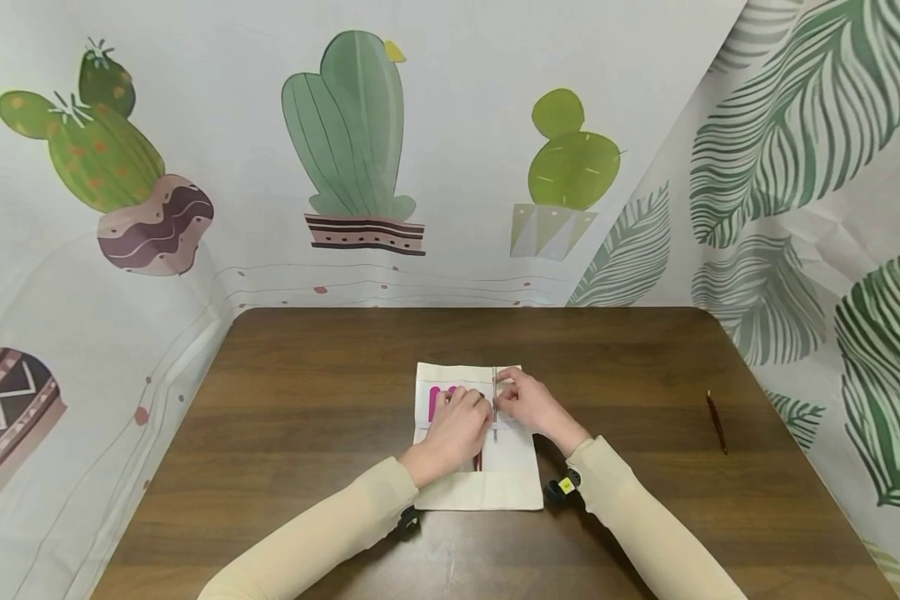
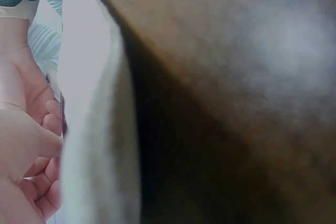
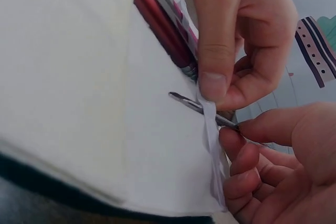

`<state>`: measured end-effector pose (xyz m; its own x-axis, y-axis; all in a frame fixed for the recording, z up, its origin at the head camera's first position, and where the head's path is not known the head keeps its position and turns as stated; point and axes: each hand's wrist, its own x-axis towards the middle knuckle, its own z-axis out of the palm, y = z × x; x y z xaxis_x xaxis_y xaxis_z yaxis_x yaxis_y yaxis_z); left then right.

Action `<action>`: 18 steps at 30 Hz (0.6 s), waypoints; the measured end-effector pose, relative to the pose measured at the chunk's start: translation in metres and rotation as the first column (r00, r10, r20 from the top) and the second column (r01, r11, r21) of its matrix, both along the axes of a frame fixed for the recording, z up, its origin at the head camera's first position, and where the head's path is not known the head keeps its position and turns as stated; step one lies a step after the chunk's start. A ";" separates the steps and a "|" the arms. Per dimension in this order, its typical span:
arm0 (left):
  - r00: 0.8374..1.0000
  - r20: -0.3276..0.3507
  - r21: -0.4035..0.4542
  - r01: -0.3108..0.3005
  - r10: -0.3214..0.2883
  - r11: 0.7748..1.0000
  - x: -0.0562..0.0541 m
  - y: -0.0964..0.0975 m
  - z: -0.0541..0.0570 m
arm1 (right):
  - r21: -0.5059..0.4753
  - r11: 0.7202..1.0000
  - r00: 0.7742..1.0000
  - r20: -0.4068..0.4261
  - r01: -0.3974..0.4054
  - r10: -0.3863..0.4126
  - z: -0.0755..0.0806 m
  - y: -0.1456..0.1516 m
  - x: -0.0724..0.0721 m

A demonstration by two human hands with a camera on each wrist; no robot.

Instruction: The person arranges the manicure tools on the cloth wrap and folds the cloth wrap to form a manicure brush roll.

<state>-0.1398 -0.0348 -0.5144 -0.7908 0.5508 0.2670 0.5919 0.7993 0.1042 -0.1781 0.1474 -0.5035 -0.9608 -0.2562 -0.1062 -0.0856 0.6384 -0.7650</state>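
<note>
A cream cloth holder [image 1: 513, 467] with a white pocket strip lies spread on the table. Over its middle, my left hand [image 1: 461, 425] pinches the edge of the white strip [image 3: 209, 124] between thumb and fingers. My right hand [image 1: 528, 404] pinches a slim silver metal tool [image 3: 231, 124] with a knurled shaft. The tool passes behind the white strip, and its small scoop-like tip shows against the cream cloth. Beside it, a dark red stick [image 3: 165, 24] with a metallic end sits tucked in the holder. A pink print [image 1: 434, 404] shows by my left hand.
The brown wooden table [image 1: 307, 392] surrounds the holder. Far to the right lies a thin dark red stick [image 1: 717, 423] with a light tip. A cactus-print cloth [image 1: 465, 150] hangs behind the table. Black wrist devices [image 1: 562, 486] sit under the cuffs.
</note>
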 end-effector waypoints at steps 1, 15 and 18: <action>1.000 -0.001 0.001 0.002 -0.002 1.000 0.000 0.000 0.000 | -0.008 1.000 1.000 0.005 0.001 0.000 -0.001 0.001 0.000; 1.000 0.013 -0.008 0.002 -0.002 1.000 0.000 0.001 0.001 | 0.001 0.996 0.996 -0.021 -0.087 0.087 0.001 0.003 0.002; 1.000 0.001 -0.008 0.004 -0.004 1.000 0.000 0.001 0.001 | 0.010 0.997 0.997 0.005 -0.081 0.081 0.003 0.003 0.003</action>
